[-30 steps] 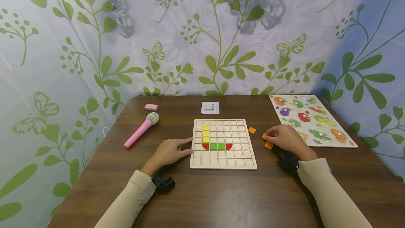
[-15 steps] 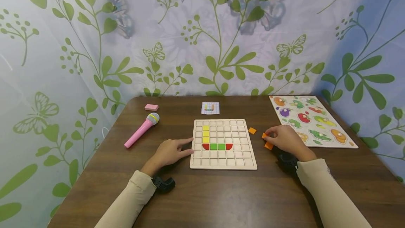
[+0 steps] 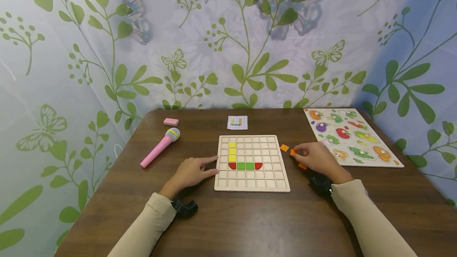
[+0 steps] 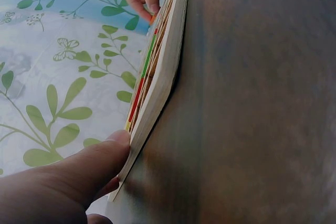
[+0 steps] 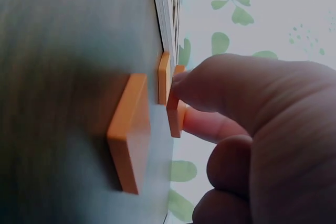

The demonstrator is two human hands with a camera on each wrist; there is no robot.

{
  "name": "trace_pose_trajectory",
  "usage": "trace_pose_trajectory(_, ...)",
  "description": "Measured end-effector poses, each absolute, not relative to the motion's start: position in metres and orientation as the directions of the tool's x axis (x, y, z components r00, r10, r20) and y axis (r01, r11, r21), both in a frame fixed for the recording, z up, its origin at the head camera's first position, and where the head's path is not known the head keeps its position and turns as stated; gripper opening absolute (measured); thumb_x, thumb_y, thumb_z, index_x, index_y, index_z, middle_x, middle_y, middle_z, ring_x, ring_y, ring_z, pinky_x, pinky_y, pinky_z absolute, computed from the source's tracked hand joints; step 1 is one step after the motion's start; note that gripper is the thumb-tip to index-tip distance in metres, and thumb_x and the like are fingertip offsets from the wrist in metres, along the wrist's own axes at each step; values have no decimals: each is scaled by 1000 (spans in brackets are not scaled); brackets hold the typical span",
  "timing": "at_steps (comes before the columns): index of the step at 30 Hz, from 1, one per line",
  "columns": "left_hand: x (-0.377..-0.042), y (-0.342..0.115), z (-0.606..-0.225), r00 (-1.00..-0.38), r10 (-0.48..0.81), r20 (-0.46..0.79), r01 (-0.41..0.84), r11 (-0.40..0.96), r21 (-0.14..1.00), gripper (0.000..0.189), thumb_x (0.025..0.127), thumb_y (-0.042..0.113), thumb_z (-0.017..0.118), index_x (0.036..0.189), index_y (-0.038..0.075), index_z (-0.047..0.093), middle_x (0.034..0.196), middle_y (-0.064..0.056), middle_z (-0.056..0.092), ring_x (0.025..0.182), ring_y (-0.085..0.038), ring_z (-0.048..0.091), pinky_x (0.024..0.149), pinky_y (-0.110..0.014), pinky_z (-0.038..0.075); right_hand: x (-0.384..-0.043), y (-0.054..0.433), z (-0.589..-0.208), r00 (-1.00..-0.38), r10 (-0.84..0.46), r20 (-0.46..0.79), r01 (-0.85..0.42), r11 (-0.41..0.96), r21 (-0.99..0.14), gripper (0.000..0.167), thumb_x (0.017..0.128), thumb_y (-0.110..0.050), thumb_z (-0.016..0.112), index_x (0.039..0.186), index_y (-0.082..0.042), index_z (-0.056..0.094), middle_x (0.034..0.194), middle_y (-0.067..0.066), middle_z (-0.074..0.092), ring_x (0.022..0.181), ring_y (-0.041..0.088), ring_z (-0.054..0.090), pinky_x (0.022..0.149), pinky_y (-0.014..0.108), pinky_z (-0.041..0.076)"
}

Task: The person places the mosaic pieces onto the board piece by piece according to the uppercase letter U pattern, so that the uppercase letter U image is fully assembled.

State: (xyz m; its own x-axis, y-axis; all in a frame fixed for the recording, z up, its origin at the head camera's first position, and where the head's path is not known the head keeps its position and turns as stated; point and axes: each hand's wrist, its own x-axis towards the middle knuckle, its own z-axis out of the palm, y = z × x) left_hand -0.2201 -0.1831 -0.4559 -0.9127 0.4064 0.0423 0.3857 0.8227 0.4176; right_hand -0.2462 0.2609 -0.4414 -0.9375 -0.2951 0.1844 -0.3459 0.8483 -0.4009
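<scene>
A wooden grid board (image 3: 253, 185) lies mid-table. Set in its cells are a column of yellow square tiles (image 3: 232, 151), two green tiles (image 3: 245, 165) and a red rounded tile (image 3: 258, 165) at either end of the green ones. My left hand (image 3: 191, 173) rests at the board's left edge, thumb and forefinger touching the rim (image 4: 152, 103). To the right of the board, my right hand (image 3: 317, 157) pinches an orange square tile (image 5: 177, 106) between thumb and forefinger. One loose orange tile (image 3: 284, 148) lies by the board's right edge, another orange tile (image 3: 302, 166) below my right hand.
A small pattern card (image 3: 237, 122) lies behind the board. At the left are a pink toy microphone (image 3: 160, 147) and a pink block (image 3: 171, 121). A vegetable knob puzzle (image 3: 351, 138) stretches across the back right. A patterned cloth (image 3: 214, 50) hangs behind the table.
My right hand has moved slightly left toward the board with the pinched orange tile, away from the orange tile below it. My left hand has stayed at the board's edge.
</scene>
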Motion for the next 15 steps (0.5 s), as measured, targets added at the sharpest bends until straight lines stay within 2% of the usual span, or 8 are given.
trace_pose_trajectory(15, -218, -182, -456, -916, 399, 38, 375, 819, 435, 59, 93, 59, 67, 146, 35, 58, 55, 8, 38, 48, -8, 30, 49, -27, 27, -243, 232, -446, -881, -369, 297, -464, 797, -386, 27, 88, -25, 81, 109, -7, 80, 54, -8, 38, 50, 9, 34, 51, 27, 27)
